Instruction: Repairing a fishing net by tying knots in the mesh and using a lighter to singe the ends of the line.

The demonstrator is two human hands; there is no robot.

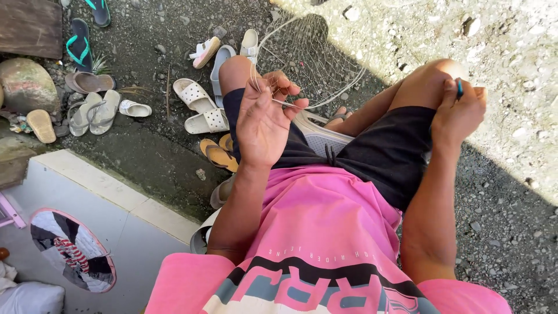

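While the person sits with knees apart in the middle of the frame, the left hand [263, 119] is raised palm-up above the left thigh, its fingers curled and pinching a few pale strands of a fine fishing net [308, 58] between thumb and fingertips. That net fans out from the pinch toward the upper centre of the frame, where its mesh lies spread over the dark gravel ground [163, 35] at the edge of the sunlit patch. At the right of the frame the right hand [459, 113] rests on the right knee, closed around a small dark blue tool [459, 87], likely a netting needle, of which only the tip shows above the fingers. No line can be made out running between the two hands, so I cannot tell whether the tool is threaded to the mesh. Judging by this, the work on the net looks to be in mid-course: one section is gathered in the left hand, the tool is held away from it, and most of the mesh lies loose beyond. Several sandals [200, 104] lie scattered at the upper left, and a pale tiled step [116, 192] runs along the lower left
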